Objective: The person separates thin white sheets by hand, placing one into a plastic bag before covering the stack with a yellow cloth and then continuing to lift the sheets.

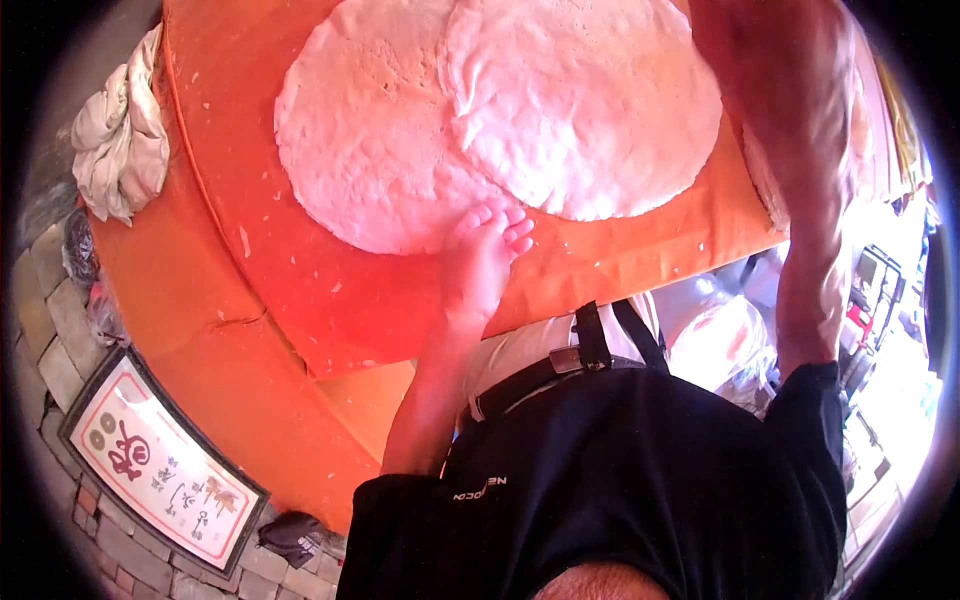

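Two large, flat rounds of pale dough lie on an orange-covered table [350, 325]. The right round [590, 120] overlaps the left round [355, 140]. At the near edge of the left round is my left hand [490, 238], its fingers loosely curled and somewhat apart, with nothing seen in them. My right arm stretches up along the right side past the dough, and the hand itself is beyond the top of the view. Part of another pale flat piece [762, 180] shows behind that arm.
A crumpled whitish cloth [122, 140] hangs at the table's left edge. Below on the brick paving lie a framed sign [160, 465] with writing and a dark bag [292, 538]. Clear plastic bags [725, 345] are beside my waist, under the table's right edge.
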Available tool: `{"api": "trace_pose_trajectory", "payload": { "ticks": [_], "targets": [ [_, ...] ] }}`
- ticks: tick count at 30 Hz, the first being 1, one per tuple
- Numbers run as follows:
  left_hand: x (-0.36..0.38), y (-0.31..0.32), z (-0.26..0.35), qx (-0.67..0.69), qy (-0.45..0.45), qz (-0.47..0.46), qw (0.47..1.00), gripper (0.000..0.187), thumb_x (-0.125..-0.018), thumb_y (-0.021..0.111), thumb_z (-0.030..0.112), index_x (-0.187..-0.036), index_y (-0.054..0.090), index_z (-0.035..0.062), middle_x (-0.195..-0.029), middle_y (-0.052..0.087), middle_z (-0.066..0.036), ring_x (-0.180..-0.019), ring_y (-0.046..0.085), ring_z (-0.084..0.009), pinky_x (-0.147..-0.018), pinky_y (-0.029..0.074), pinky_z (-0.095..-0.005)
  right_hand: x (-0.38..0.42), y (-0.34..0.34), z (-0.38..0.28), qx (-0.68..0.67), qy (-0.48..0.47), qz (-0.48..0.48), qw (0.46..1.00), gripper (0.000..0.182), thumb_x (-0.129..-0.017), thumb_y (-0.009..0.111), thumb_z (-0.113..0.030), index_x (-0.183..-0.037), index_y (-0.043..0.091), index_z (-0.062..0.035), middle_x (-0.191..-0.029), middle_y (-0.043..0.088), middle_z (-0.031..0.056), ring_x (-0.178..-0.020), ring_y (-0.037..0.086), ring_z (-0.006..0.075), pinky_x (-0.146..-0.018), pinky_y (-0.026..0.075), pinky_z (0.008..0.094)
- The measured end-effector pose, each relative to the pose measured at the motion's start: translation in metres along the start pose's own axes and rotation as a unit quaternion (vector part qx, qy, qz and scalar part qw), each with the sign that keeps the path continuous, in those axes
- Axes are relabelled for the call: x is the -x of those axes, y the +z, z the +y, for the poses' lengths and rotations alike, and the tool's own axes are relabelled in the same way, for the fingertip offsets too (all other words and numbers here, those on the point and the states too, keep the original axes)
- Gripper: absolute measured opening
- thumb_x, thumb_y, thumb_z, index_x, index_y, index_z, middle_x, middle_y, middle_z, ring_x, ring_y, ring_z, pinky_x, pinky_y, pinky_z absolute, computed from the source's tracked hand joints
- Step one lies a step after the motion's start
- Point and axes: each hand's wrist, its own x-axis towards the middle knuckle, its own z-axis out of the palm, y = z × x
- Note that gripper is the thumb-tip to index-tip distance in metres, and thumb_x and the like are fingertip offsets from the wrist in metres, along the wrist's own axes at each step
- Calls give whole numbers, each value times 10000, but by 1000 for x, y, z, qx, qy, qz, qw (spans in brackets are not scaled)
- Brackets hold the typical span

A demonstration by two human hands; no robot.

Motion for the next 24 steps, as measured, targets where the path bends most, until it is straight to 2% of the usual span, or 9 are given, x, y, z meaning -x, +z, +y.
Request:
{"api": "trace_pose_trajectory", "payload": {
  "ticks": [2, 4, 6, 7, 11, 15, 18, 22, 24],
  "targets": [
    [-5, 1, -10, 50, -18, -16, 998, 304, -961, 511, 132, -1222, 481, -22, -1163, 604, -202, -1076, 628, -303, -908, 532, -397, 13, -5, -4, -14, -13, 25, 1000, 199, -742, 584, -29, -918, 652, -91, -853, 673, 88, -813, 658, 271, -686, 541, 394],
    [-5, 8, -14, 46, -1, -19, 999, 315, -964, 523, 149, -1225, 476, -22, -1170, 599, -203, -1078, 625, -302, -917, 527, -402, 42, 27, -10, -54, -19, -19, 998, 199, -739, 581, -21, -912, 650, -91, -838, 673, 91, -799, 660, 272, -679, 545, 396],
    [-6, 9, -16, 64, 7, -21, 998, 280, -957, 548, 145, -1182, 500, -14, -1108, 624, -186, -1026, 644, -280, -891, 539, -385, 83, 70, -10, -57, 18, -195, 979, 233, -722, 580, -5, -931, 654, -75, -858, 681, 93, -821, 657, 273, -687, 546, 400],
    [-6, 9, -17, 70, 1, -24, 997, 259, -952, 559, 140, -1160, 512, -6, -1079, 634, -173, -995, 652, -268, -873, 546, -373, 100, 89, -5, -126, 6, -164, 978, 237, -715, 580, 1, -929, 655, -71, -866, 678, 101, -829, 654, 275, -695, 546, 402],
    [-7, 10, -19, 32, 3, -6, 999, 191, -929, 605, 120, -1086, 556, 23, -983, 664, -121, -883, 676, -229, -801, 569, -340, 110, 65, -18, -123, 51, -93, 987, 271, -712, 604, -6, -970, 659, -67, -959, 687, 83, -907, 649, 266, -758, 543, 383],
    [-14, 24, -19, -15, 31, -3, 999, 174, -936, 599, 126, -1079, 569, 31, -976, 669, -102, -841, 680, -217, -766, 579, -343, 136, 57, -18, -149, 37, -118, 981, 334, -672, 633, -2, -1001, 638, -55, -1029, 671, 97, -948, 637, 281, -774, 539, 383],
    [-21, 35, -26, 73, -30, -59, 995, 185, -949, 560, 112, -1108, 562, 16, -993, 671, -123, -850, 684, -227, -767, 586, -356, 145, 67, -27, -151, 45, -164, 974, 310, -687, 642, -21, -994, 617, -49, -1090, 645, 91, -1016, 612, 282, -788, 536, 390],
    [-14, 48, -20, 92, -11, -88, 992, 150, -966, 516, 92, -1074, 592, 20, -975, 681, -120, -814, 693, -222, -745, 588, -330, 155, 66, -35, -153, 46, -99, 982, 352, -694, 660, -36, -1043, 627, -60, -1097, 642, 92, -1030, 603, 296, -809, 537, 388],
    [-15, 49, -17, 99, 8, -110, 989, 146, -965, 531, 97, -1069, 598, 19, -955, 686, -118, -796, 695, -223, -731, 590, -321, 155, 64, -30, -174, 60, -105, 977, 378, -692, 673, -33, -1066, 629, -62, -1104, 641, 95, -1046, 598, 301, -828, 533, 389]
  ]
}}
